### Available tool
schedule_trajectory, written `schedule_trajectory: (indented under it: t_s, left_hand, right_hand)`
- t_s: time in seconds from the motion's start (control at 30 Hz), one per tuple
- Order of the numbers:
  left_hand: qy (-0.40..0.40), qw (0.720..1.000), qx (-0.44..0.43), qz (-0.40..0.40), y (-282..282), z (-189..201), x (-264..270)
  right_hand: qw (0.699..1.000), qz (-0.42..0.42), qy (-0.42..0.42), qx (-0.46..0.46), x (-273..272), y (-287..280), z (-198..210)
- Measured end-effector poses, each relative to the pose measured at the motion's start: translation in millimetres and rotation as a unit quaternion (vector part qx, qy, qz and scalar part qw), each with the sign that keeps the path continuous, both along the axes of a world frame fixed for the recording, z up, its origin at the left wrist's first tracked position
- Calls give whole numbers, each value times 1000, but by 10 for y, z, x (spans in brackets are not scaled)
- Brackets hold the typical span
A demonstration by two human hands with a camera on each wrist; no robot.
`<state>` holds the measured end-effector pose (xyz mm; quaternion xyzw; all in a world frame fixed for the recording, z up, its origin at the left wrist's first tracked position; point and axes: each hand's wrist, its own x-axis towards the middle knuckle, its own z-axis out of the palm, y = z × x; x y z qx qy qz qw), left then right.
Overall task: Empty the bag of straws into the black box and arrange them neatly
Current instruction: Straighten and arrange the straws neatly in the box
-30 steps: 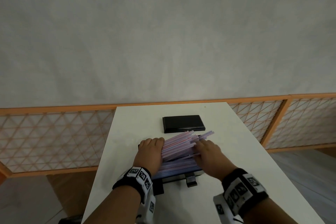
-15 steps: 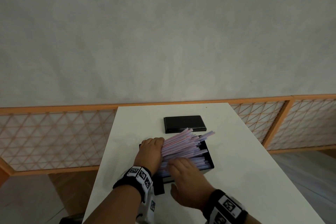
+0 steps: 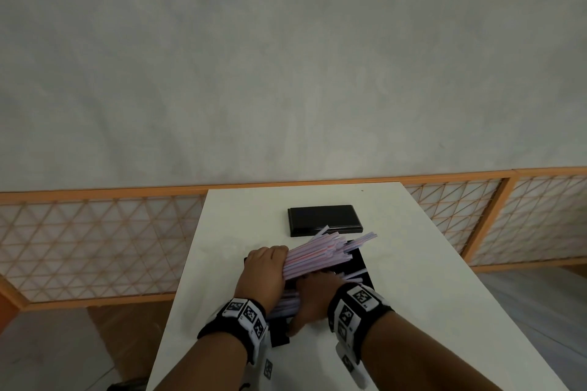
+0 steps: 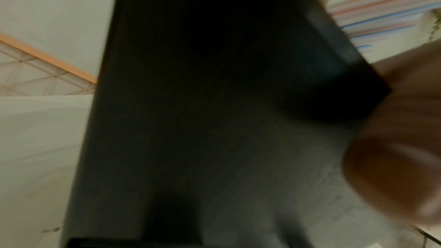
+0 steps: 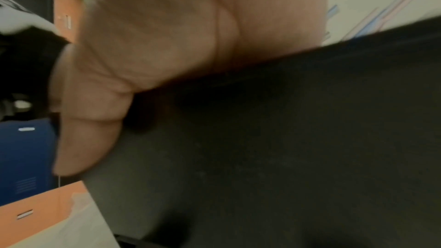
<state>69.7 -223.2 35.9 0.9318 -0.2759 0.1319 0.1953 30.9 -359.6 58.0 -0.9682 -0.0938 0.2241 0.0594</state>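
A bundle of pink, blue and white striped straws (image 3: 317, 253) lies tilted in the open black box (image 3: 362, 267), with its far ends sticking out past the back right rim. My left hand (image 3: 266, 270) curls over the bundle's left end at the box's left wall. In the left wrist view the box wall (image 4: 190, 101) fills the picture, with straws (image 4: 381, 10) above it. My right hand (image 3: 313, 298) straddles the box's front wall: the thumb lies outside, the fingers reach inside under the straws and are hidden. The right wrist view shows that thumb (image 5: 83, 139) against the box (image 5: 286, 139).
The box's black lid (image 3: 324, 220) lies flat just behind the box. The white table (image 3: 413, 327) is narrow, with edges close on both sides. An orange lattice fence (image 3: 95, 241) and a grey wall stand behind it.
My right hand has left the top of the bundle, come back left and down, and now sits over the box's front wall. The left hand has stayed at the bundle's left end.
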Motion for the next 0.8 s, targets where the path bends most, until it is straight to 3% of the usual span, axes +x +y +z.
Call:
schedule_trajectory:
  t_s: [0.6, 0.7, 0.8]
  left_hand:
    - [-65, 998, 13, -7, 21, -84, 38]
    - [-71, 997, 19, -7, 26, -94, 43]
    - [-75, 997, 25, -6, 23, -86, 42]
  right_hand:
    - [993, 53, 16, 101, 48, -75, 64]
    - [994, 69, -19, 84, 0, -69, 42]
    - [986, 94, -126, 54, -83, -52, 51]
